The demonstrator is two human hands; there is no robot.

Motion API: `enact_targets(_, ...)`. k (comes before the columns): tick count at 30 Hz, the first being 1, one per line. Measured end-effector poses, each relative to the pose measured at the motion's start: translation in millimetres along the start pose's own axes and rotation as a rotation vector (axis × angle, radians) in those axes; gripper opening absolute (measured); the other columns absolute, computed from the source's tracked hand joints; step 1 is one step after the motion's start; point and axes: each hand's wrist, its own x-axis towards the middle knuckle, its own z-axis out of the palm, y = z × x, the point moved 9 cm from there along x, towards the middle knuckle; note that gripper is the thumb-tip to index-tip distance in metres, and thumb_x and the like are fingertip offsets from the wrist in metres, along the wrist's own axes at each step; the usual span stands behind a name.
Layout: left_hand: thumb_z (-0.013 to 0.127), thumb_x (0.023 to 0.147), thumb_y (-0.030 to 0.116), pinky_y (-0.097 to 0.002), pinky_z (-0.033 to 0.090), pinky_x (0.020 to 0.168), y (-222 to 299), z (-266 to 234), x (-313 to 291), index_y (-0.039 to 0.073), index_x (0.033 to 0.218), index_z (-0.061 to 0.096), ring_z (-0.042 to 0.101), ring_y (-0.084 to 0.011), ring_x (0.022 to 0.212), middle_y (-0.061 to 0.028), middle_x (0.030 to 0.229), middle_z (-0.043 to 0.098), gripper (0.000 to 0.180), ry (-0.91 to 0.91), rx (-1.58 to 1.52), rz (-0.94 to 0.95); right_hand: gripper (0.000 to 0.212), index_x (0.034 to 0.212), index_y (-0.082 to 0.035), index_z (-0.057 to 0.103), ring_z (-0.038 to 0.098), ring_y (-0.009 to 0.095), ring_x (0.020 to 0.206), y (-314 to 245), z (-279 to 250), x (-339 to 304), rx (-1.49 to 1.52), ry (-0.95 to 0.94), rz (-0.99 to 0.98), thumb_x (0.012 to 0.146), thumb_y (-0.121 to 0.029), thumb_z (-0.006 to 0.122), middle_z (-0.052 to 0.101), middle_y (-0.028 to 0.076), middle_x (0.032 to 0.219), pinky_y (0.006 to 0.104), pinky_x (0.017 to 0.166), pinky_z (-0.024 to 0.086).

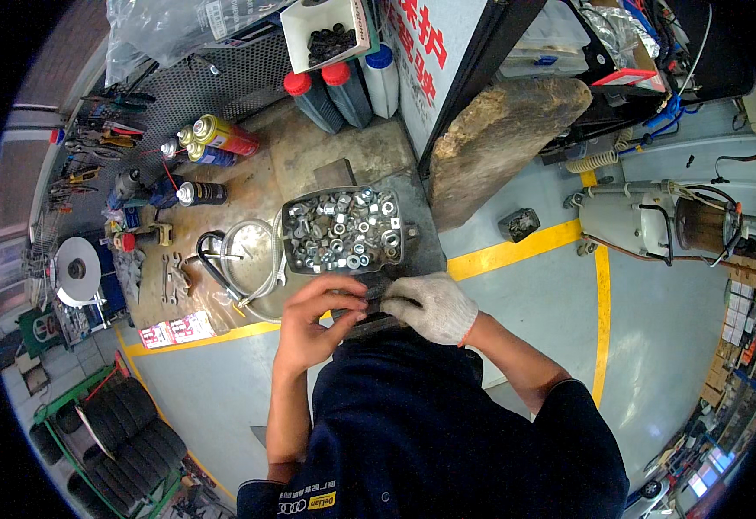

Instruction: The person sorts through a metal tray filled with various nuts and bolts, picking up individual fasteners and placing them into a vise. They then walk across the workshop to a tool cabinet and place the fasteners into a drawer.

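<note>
A dark metal tray (405,227) full of loose nuts and bolts sits near the front edge of the workbench. Just in front of it, my bare left hand (319,318) has its fingers curled toward the thumb. My right hand (434,308) wears a pale knitted glove, with fingertips pinched together close to the left ones. Whatever lies in the fingers of either hand is too small or too dark to make out. Between and behind the fingertips is a dark surface whose kind I cannot tell.
Left of the tray lie a coiled braided hose (232,259) and several wrenches (176,278). Spray cans (202,193) and red-capped bottles (347,95) stand farther back. A white box (295,43) holds small black parts. Right of the bench leans a thick worn slab (508,138).
</note>
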Motion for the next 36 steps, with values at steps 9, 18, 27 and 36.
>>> enact_targets(9, 0.082, 0.075, -0.012, -0.0361, 0.059, 0.095, -1.3, 1.4, -1.0, 0.003, 0.099, 0.081, 0.074, -0.0258, 0.107, -0.0093, 0.114, 0.076, 0.028, -0.026, 0.013, -0.041, 0.033, 0.112, -0.003, 0.071, 0.071, 0.041, 0.102, 6.3, -3.0, 0.1, 0.202, -0.005, 0.247, 0.101, -0.033, 0.066, 0.073, 0.019, 0.108, 0.0493, 0.091, 0.056)
enact_targets(18, 0.083, 0.075, -0.01, -0.0362, 0.059, 0.094, 0.5, -0.1, 1.2, 0.003, 0.099, 0.081, 0.074, -0.0259, 0.107, -0.0094, 0.114, 0.077, 0.028, -0.05, 0.071, -0.003, 0.033, 0.11, -0.003, 0.07, 0.072, 0.041, 0.101, 4.1, -3.8, 3.3, 0.194, 0.046, 0.199, 0.101, -0.034, 0.065, 0.074, 0.02, 0.105, 0.0486, 0.088, 0.056)
enact_targets(27, 0.081, 0.076, -0.012, -0.0357, 0.06, 0.093, 5.6, -0.4, 8.0, 0.002, 0.1, 0.08, 0.074, -0.0252, 0.108, -0.0093, 0.115, 0.077, 0.028, -0.073, 0.085, -0.001, 0.038, 0.116, -0.003, 0.068, 0.071, 0.042, 0.106, 9.1, 2.9, 5.2, 0.195, -0.072, 0.241, 0.092, -0.031, 0.078, 0.073, 0.022, 0.112, 0.0482, 0.091, 0.057)
enact_targets(36, 0.083, 0.086, -0.004, -0.0383, 0.061, 0.085, -25.4, 2.6, 2.7, 0.002, 0.11, 0.077, 0.074, -0.0308, 0.107, -0.01, 0.119, 0.074, 0.025, -0.115, 0.071, -0.394, 0.034, 0.111, -0.003, 0.07, 0.075, 0.037, 0.099, 12.8, -7.5, 4.3, 0.201, 0.082, 0.23, 0.091, -0.029, 0.081, 0.076, 0.019, 0.103, 0.0453, 0.088, 0.059)
